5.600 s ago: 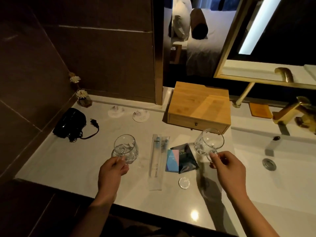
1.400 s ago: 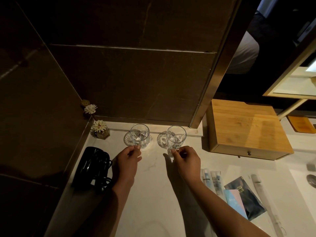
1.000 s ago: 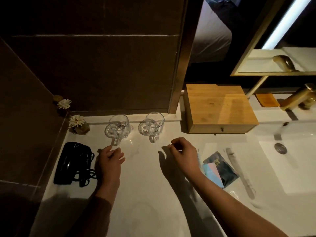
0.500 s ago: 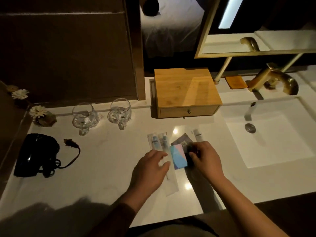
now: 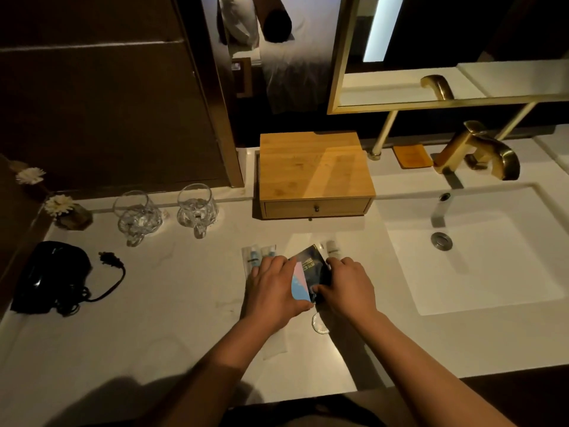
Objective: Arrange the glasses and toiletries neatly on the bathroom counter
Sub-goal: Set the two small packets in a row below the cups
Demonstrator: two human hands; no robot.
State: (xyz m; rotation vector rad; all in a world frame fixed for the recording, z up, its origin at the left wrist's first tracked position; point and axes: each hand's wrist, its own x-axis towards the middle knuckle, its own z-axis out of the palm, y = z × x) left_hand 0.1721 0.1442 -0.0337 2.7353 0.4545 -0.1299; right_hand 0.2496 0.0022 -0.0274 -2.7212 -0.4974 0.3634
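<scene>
A small pile of flat toiletry packets lay on the white stone bathroom counter (image 5: pixel 154 303), in front of the wooden drawer box (image 5: pixel 315 174): a dark glossy sachet (image 5: pixel 312 263) overlapped by a pink-and-blue packet (image 5: pixel 300 285), with clear-wrapped tubes (image 5: pixel 260 255) at its left edge and another clear wrapper (image 5: pixel 332 248) at its right. The left hand (image 5: pixel 275 291) lay flat, fingers spread, over the left packets, pressing down rather than gripping. The right hand (image 5: pixel 346 288) rested on the sachet's right side, fingers curled at its edge; whether it actually pinched the sachet could not be told. A small round clear lid (image 5: pixel 318 325) sat just below the hands.

Two clear glass mugs (image 5: pixel 137 214) (image 5: pixel 197 208) stood upright side by side near the back wall, left of the box, apart from each other. Further left were white artificial flowers in a small holder (image 5: pixel 66 211) and a black hair dryer with its cord (image 5: pixel 50 277). To the right sat the white basin (image 5: pixel 480 251) beneath a brass tap (image 5: pixel 480 149).
</scene>
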